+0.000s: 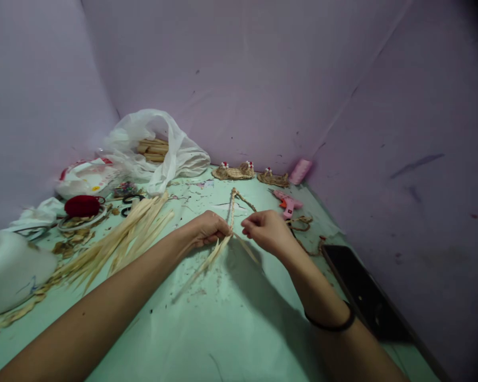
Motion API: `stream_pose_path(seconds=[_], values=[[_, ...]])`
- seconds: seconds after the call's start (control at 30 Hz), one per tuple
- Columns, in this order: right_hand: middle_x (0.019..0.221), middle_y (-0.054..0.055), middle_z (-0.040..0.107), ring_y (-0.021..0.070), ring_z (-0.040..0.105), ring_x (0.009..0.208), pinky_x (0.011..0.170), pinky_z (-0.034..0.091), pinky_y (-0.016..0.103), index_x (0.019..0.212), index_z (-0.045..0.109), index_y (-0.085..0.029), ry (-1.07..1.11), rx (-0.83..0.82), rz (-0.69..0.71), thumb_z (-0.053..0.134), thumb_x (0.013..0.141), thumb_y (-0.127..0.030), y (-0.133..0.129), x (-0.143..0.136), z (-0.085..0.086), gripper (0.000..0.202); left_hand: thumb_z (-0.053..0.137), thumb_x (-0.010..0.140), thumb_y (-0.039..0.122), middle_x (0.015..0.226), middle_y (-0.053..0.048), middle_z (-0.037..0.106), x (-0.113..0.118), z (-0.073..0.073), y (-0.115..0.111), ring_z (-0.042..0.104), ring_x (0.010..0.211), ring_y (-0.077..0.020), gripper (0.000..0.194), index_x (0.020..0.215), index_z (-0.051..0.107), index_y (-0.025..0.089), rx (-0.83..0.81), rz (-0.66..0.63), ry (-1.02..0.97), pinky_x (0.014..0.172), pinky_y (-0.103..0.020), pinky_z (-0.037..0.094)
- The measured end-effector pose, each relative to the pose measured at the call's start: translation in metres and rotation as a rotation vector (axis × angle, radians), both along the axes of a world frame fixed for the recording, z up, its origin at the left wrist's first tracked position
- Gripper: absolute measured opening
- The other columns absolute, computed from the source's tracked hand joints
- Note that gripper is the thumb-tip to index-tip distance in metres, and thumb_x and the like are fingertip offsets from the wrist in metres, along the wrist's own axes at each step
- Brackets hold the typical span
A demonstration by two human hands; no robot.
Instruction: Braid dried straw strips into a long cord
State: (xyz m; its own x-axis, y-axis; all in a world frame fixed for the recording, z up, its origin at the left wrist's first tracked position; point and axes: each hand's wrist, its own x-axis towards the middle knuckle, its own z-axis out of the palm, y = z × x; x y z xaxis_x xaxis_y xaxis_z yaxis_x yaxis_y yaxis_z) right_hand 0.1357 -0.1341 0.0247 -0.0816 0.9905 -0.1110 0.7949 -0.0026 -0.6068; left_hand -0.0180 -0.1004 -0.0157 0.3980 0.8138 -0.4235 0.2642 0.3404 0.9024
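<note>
A thin braid [233, 208] of pale dried plant fibre stands up from the table, bends at its top and runs down to the right behind my right hand. My left hand [211, 229] is closed, pinching the braid's lower end. Loose pale strands [212, 257] fan out below that pinch toward me. To the right, my right hand [267, 231] hovers with thumb and fingers drawn together; whether anything thin is between them I cannot make out. One strand [247, 248] slants down below the right fingers.
A bundle of fibre strips [131, 236] lies at left, near a red yarn ball [82, 206] and a white bowl [14, 270]. Behind are a plastic bag [183, 154] and small woven slippers [235, 172]. At right are a pink glue gun [289, 204] and a phone [362, 292].
</note>
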Motion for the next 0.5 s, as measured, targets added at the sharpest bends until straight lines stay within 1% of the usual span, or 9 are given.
stream_pose_path(seconds=[0.03, 0.07, 0.13, 0.2, 0.27, 0.3, 0.37, 0.43, 0.5], values=[[0.059, 0.006, 0.063, 0.0092, 0.05, 0.049, 0.046, 0.032, 0.018, 0.067, 0.066, -0.01, 0.078, -0.045, -0.035, 0.051, 0.072, -0.028, 0.004, 0.002, -0.004, 0.024, 0.057, 0.051, 0.02, 0.035, 0.006, 0.032, 0.0, 0.001, 0.0, 0.02, 0.03, -0.0032, 0.012, 0.048, 0.047, 0.014, -0.001, 0.001, 0.0, 0.031, -0.02, 0.006], [0.059, 0.006, 0.063, 0.0089, 0.05, 0.048, 0.046, 0.034, 0.018, 0.067, 0.066, -0.01, 0.163, -0.117, -0.035, 0.051, 0.072, -0.029, 0.008, 0.003, -0.009, 0.024, 0.057, 0.051, 0.02, 0.035, 0.007, 0.031, 0.0, 0.002, 0.0, 0.02, 0.03, -0.0032, 0.012, 0.047, 0.046, 0.015, 0.002, 0.001, -0.002, 0.031, -0.02, 0.005], [0.056, 0.005, 0.061, 0.0084, 0.05, 0.045, 0.045, 0.035, 0.018, 0.064, 0.064, -0.01, 0.275, -0.269, 0.021, 0.052, 0.071, -0.028, 0.011, 0.005, -0.017, 0.023, 0.055, 0.051, 0.018, 0.034, 0.007, 0.03, 0.002, 0.005, -0.002, 0.02, 0.029, -0.0032, 0.012, 0.046, 0.044, 0.015, 0.007, 0.002, -0.003, 0.031, -0.02, 0.006], [0.049, 0.004, 0.059, 0.0082, 0.047, 0.042, 0.042, 0.035, 0.018, 0.058, 0.063, -0.01, 0.242, -0.324, 0.115, 0.055, 0.067, -0.025, 0.01, 0.009, -0.019, 0.019, 0.053, 0.051, 0.017, 0.033, 0.007, 0.029, 0.006, 0.008, -0.006, 0.019, 0.03, -0.0032, 0.011, 0.045, 0.043, 0.015, 0.015, 0.014, 0.03, 0.032, -0.02, 0.007], [0.046, 0.003, 0.057, 0.0083, 0.046, 0.042, 0.041, 0.033, 0.018, 0.055, 0.063, -0.01, 0.122, -0.234, 0.167, 0.058, 0.062, -0.021, 0.007, 0.015, -0.014, 0.013, 0.052, 0.049, 0.014, 0.034, 0.007, 0.029, 0.011, 0.007, -0.011, 0.021, 0.031, -0.0033, 0.012, 0.044, 0.042, 0.015, 0.049, 0.043, 0.122, 0.033, -0.02, 0.011], [0.049, 0.003, 0.058, 0.0087, 0.047, 0.044, 0.042, 0.034, 0.018, 0.059, 0.065, -0.011, 0.089, -0.156, 0.166, 0.059, 0.061, -0.02, 0.006, 0.017, -0.008, 0.012, 0.052, 0.048, 0.012, 0.034, 0.007, 0.029, 0.013, 0.005, -0.013, 0.023, 0.032, -0.0036, 0.012, 0.043, 0.041, 0.015, 0.094, 0.064, 0.183, 0.034, -0.02, 0.014], [0.057, 0.004, 0.062, 0.0096, 0.05, 0.048, 0.043, 0.036, 0.018, 0.074, 0.067, -0.011, 0.126, -0.006, 0.06, 0.058, 0.063, -0.024, 0.006, 0.015, 0.005, 0.019, 0.054, 0.046, 0.012, 0.037, 0.005, 0.034, 0.018, -0.002, -0.014, 0.032, 0.037, -0.0063, 0.008, 0.047, 0.046, 0.014, 0.162, 0.089, 0.295, 0.036, -0.02, 0.022], [0.059, 0.004, 0.062, 0.01, 0.052, 0.05, 0.045, 0.039, 0.018, 0.079, 0.066, -0.01, 0.234, 0.005, -0.003, 0.056, 0.067, -0.025, 0.011, -0.001, 0.017, 0.022, 0.053, 0.048, 0.014, 0.042, 0.002, 0.042, 0.022, -0.011, -0.011, 0.042, 0.044, -0.0109, 0.004, 0.051, 0.051, 0.013, 0.239, 0.082, 0.353, 0.041, -0.021, 0.029], [0.057, 0.004, 0.061, 0.009, 0.051, 0.048, 0.046, 0.041, 0.018, 0.074, 0.065, -0.01, 0.303, -0.08, 0.024, 0.055, 0.068, -0.022, 0.019, -0.029, 0.025, 0.017, 0.053, 0.051, 0.012, 0.053, -0.002, 0.05, 0.025, -0.019, -0.006, 0.051, 0.059, -0.016, 0.008, 0.058, 0.055, 0.013, 0.373, 0.051, 0.306, 0.052, -0.023, 0.037]])
